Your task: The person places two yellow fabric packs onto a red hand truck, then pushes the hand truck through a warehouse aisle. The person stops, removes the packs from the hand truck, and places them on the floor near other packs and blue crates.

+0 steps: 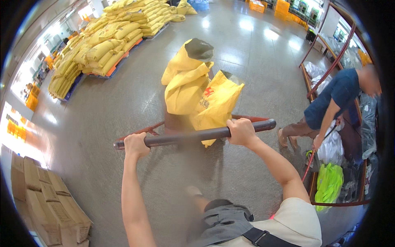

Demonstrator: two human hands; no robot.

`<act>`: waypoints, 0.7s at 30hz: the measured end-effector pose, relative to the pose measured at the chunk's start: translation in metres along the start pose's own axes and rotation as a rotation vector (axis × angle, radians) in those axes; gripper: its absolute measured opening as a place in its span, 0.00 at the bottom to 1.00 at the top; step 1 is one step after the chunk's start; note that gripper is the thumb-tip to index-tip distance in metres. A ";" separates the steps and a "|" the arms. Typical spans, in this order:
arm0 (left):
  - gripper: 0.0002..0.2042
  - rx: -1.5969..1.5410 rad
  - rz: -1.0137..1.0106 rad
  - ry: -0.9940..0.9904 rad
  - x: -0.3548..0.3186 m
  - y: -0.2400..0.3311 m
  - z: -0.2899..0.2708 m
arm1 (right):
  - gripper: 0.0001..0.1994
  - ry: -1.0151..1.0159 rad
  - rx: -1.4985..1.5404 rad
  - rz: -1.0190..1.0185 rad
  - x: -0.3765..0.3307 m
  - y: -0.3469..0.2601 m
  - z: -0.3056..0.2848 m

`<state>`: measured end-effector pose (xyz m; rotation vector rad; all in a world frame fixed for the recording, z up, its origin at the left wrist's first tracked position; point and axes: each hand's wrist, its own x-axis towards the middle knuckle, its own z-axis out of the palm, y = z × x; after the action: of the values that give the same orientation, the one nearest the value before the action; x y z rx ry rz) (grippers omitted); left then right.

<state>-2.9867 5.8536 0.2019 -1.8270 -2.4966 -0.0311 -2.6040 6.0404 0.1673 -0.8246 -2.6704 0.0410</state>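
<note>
Both of my hands are closed round a dark cross handle (187, 138) of a cart, arms stretched out in front of me. My left hand (136, 145) grips it near its left end; my right hand (241, 131) holds it a little short of the right end. Beyond the handle, a dark red frame (144, 129) belongs to the cart. On it stand yellow sacks: a rolled-open one (187, 88) at the back, and another with red print (218, 101) leaning in front, its lower part reaching past the handle. The cart's bed is mostly hidden.
Stacked yellow sacks (107, 49) lie on pallets at the far left. Cardboard boxes (53, 197) are piled at the near left. On the right, a person in a dark blue shirt (333, 96) bends beside a rack (314, 193) holding clear bags and a lime-green bundle (329, 183).
</note>
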 end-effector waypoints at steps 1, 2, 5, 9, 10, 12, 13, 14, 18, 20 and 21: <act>0.07 0.001 -0.001 -0.023 0.030 -0.023 0.000 | 0.12 -0.004 0.009 0.008 0.031 -0.003 0.008; 0.07 0.004 0.016 -0.016 0.059 -0.045 0.000 | 0.12 -0.002 0.009 0.016 0.064 -0.005 0.015; 0.07 0.000 0.052 -0.004 0.151 -0.109 0.003 | 0.10 0.012 0.007 0.046 0.162 -0.003 0.037; 0.08 0.005 0.136 0.004 0.283 -0.195 0.011 | 0.10 0.015 -0.009 0.111 0.294 0.007 0.084; 0.08 0.002 0.155 0.011 0.318 -0.217 0.015 | 0.10 0.018 -0.021 0.130 0.328 0.010 0.100; 0.08 -0.006 0.181 -0.015 0.393 -0.262 0.023 | 0.10 0.024 -0.036 0.158 0.399 0.018 0.134; 0.08 -0.012 0.206 0.023 0.432 -0.285 0.027 | 0.11 0.054 -0.054 0.159 0.438 0.023 0.151; 0.08 -0.011 0.214 0.018 0.471 -0.307 0.031 | 0.13 0.090 -0.052 0.153 0.477 0.028 0.167; 0.07 -0.011 0.257 0.014 0.621 -0.383 0.038 | 0.15 0.035 -0.078 0.191 0.623 0.050 0.207; 0.08 -0.032 0.261 -0.010 0.690 -0.414 0.039 | 0.15 0.025 -0.078 0.203 0.687 0.063 0.220; 0.09 -0.044 0.266 -0.056 0.725 -0.427 0.039 | 0.15 -0.013 -0.084 0.246 0.719 0.071 0.228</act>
<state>-3.6138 6.4159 0.2046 -2.1903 -2.2813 -0.0259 -3.1962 6.5126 0.1713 -1.1787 -2.5819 -0.0060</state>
